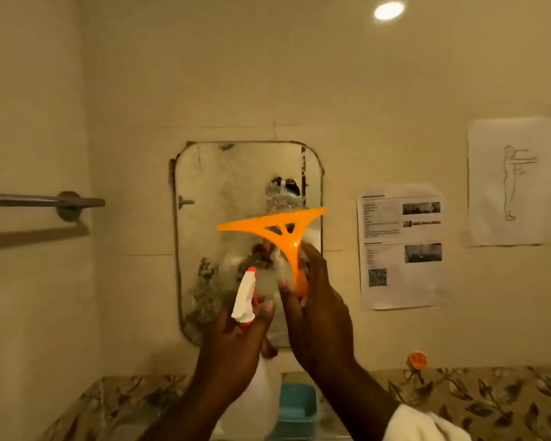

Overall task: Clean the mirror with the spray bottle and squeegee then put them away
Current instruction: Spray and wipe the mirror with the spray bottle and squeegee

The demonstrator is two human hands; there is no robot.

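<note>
A rounded wall mirror hangs straight ahead, its glass smeared and misty. My left hand grips a white spray bottle with a red nozzle tip, pointed up at the lower part of the mirror. My right hand holds an orange squeegee by its handle. The blade is raised across the mirror's right middle, tilted up to the right. The bottle's body shows below my left wrist.
A metal towel bar juts from the left wall. Two paper sheets are taped to the right of the mirror. Below lies a floral-patterned counter with a blue tub and a small orange-capped object.
</note>
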